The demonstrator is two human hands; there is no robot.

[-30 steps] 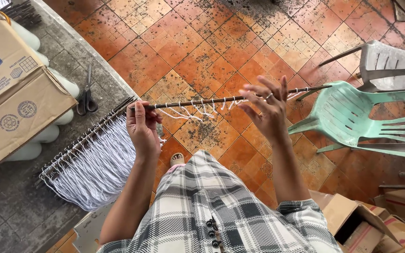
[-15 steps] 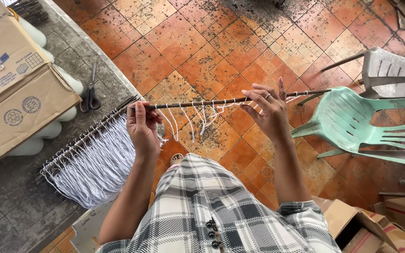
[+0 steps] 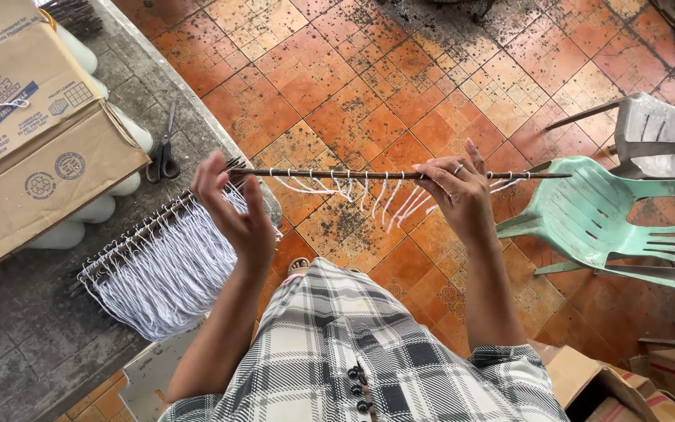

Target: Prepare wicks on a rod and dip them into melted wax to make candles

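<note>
I hold a thin dark rod (image 3: 353, 174) level over the tiled floor, with short white strings (image 3: 388, 199) tied along it and hanging down. My right hand (image 3: 458, 199) pinches the rod right of its middle; a ring shows on one finger. My left hand (image 3: 236, 215) is at the rod's left end with its fingers spread and does not grip the rod. Just below and left of that hand, a row of similar rods with long white strings (image 3: 158, 262) lies on the grey concrete table (image 3: 17, 344).
Black scissors (image 3: 164, 156) lie on the table beside a large cardboard box (image 3: 33, 148) resting on white cylinders (image 3: 107, 207). A green plastic chair (image 3: 619, 211) and a grey one (image 3: 658, 125) stand at the right. More cardboard boxes (image 3: 611, 391) sit at the bottom right.
My left hand has let go of the rod's left end and opened its fingers. The right hand still holds the rod, which has shifted slightly right; the strings swing.
</note>
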